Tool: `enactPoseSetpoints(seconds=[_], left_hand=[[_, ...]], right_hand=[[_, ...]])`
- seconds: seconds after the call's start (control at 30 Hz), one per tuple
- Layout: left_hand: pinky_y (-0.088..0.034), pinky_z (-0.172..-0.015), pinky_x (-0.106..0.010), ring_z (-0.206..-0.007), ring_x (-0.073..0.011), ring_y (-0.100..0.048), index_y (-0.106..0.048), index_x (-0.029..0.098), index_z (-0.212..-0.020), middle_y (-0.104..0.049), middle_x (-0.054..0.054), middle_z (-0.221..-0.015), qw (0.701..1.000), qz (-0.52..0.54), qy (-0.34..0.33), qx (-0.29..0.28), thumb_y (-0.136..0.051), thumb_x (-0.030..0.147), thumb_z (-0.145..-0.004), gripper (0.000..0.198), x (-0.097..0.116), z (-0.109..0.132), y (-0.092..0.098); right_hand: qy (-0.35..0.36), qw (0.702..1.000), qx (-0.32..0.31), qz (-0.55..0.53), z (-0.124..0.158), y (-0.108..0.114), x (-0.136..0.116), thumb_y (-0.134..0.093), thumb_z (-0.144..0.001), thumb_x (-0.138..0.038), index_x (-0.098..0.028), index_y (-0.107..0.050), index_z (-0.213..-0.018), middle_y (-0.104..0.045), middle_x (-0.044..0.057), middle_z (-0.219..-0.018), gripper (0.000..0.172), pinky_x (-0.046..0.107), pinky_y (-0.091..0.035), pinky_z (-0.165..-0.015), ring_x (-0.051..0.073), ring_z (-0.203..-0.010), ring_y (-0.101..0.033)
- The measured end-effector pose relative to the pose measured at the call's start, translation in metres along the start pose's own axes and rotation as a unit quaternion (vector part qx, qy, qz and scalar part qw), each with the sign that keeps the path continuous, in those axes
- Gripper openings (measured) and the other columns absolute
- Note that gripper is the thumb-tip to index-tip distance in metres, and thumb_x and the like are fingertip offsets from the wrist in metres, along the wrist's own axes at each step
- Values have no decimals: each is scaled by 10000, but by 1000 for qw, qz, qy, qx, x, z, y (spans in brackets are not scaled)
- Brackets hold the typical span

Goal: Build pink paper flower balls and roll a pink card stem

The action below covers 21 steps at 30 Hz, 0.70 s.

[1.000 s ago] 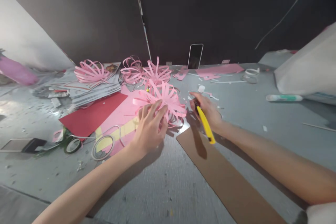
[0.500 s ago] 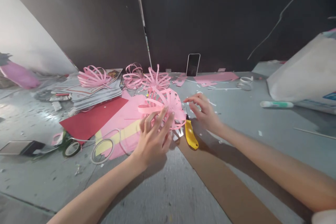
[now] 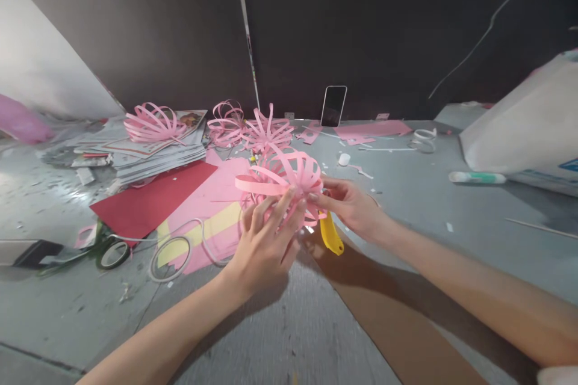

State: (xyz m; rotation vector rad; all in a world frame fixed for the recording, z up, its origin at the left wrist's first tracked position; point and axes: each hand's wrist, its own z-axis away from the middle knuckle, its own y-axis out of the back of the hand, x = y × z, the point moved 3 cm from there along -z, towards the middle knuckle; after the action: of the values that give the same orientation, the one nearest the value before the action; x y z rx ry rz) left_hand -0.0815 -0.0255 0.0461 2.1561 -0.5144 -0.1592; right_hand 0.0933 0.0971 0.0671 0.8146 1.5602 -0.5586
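A round ornament of looped pink paper strips (image 3: 300,175) sits in front of me, its bands fanning out and curving over. My left hand (image 3: 266,246) grips its near left side, fingertips pressed onto the strips close to where they gather. From the right, my right hand (image 3: 354,207) pinches the ornament's edge between thumb and fingers; the fingertips are partly hidden by the strips. Beneath the right hand lies a yellow-handled tool (image 3: 332,234), its far end covered by the paper. A brown cardboard strip (image 3: 374,295) runs under it towards me.
More pink strip ornaments (image 3: 270,132) stand at the back, one (image 3: 153,123) on a paper stack (image 3: 158,159). Left lie red paper (image 3: 156,198), a white cable (image 3: 169,277) and a tape roll (image 3: 112,254). A phone (image 3: 333,106) leans on the dark wall; a glue stick (image 3: 477,177) lies right.
My right hand has moved left onto the ornament and closed on its edge. The left hand stays on the strips. A small white cap-like piece now shows behind the right hand.
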Motion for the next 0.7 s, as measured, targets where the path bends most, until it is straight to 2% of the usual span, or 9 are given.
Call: enactPoseSetpoints(seconds=[0.13,0.3,0.4,0.5,0.6,0.7], left_hand=[[-366,-1172,-582,-1410,-366,-451,-330,287,-1715,-445,-133,-1707,1000,24,14,3,-574,153,-991,777,1,0,2],[-430,-1127,-569,-1386,-360,-454,-403,281,-1678,-422,-139,-1702,998,59,31,2,-562,110,-975,741,5,0,3],[-423,-1159,-587,-1433,-368,-417,-481,259,-1622,-367,-145,-1716,997,63,43,4,-567,91,-968,681,7,-1,6],[-411,-1176,-592,-1479,-375,-397,-584,222,-1507,-326,-164,-1716,996,67,52,17,-578,79,-962,564,6,-4,12],[-444,-1126,-561,-1373,-331,-504,-643,211,-1332,-504,-170,-1545,991,91,80,65,-571,101,-987,369,1,-7,21],[-472,-1045,-525,-1186,-279,-583,-644,248,-1172,-664,-94,-1254,976,108,162,92,-580,180,-1031,168,-10,-10,26]], right_hand=[[7,999,35,18,2,-2,-1,-812,-914,-548,-252,-809,-1008,-781,41,-1097,311,371,-551,-904,214,-1001,-689],[14,997,58,41,2,-1,2,-810,-910,-558,-246,-809,-1003,-773,33,-988,326,348,-545,-807,198,-897,-676],[20,997,66,45,2,-1,5,-809,-913,-542,-232,-804,-974,-757,26,-935,316,327,-530,-760,183,-851,-662],[-7,997,74,38,2,1,9,-810,-907,-547,-233,-800,-970,-741,10,-872,320,317,-509,-694,162,-749,-631],[-18,997,50,64,0,2,9,-796,-916,-552,-246,-811,-936,-748,17,-912,307,332,-519,-715,172,-764,-650],[25,991,20,128,-2,1,2,-774,-937,-521,-271,-823,-913,-768,27,-1003,256,362,-542,-838,209,-907,-702]])
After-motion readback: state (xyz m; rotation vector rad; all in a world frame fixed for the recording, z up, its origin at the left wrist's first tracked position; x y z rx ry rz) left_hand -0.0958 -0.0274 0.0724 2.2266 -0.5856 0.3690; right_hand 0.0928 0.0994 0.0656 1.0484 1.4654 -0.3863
